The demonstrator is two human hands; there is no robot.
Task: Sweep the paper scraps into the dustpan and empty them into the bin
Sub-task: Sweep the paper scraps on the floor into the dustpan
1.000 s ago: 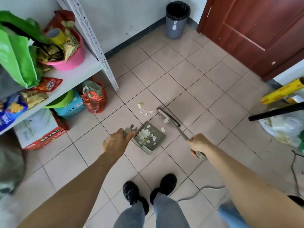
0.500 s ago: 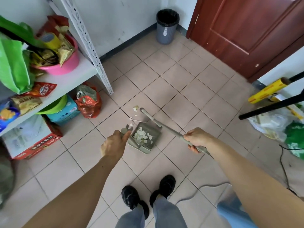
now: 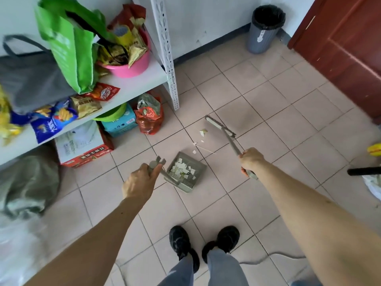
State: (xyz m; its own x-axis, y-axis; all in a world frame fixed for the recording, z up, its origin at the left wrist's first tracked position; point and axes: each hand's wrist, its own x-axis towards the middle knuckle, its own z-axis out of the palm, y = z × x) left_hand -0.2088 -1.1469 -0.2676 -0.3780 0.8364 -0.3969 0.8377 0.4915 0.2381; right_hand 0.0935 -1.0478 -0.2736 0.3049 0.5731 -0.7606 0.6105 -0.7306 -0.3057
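Head view: the grey-green dustpan (image 3: 186, 172) sits on the tiled floor (image 3: 268, 112), just ahead of the person's black shoes (image 3: 204, 244), with a heap of white paper scraps (image 3: 181, 168) inside it. The left hand (image 3: 140, 182) is closed around the top of the dustpan's upright handle (image 3: 157, 165), at the dustpan's left. The right hand (image 3: 250, 159) is wrapped around the broom handle (image 3: 233, 144), at the dustpan's right. The broom head (image 3: 219, 125) lies beyond the dustpan, past a few loose scraps (image 3: 201, 139) that rest on the tiles between it and the dustpan's open edge; whether the head touches the floor cannot be told. The grey bin (image 3: 262, 32), lined with a black bag, stands well beyond the dustpan against the wall, beside the brown door (image 3: 346, 48). A white shelf (image 3: 127, 85) loaded with snack packets stands to the dustpan's left.
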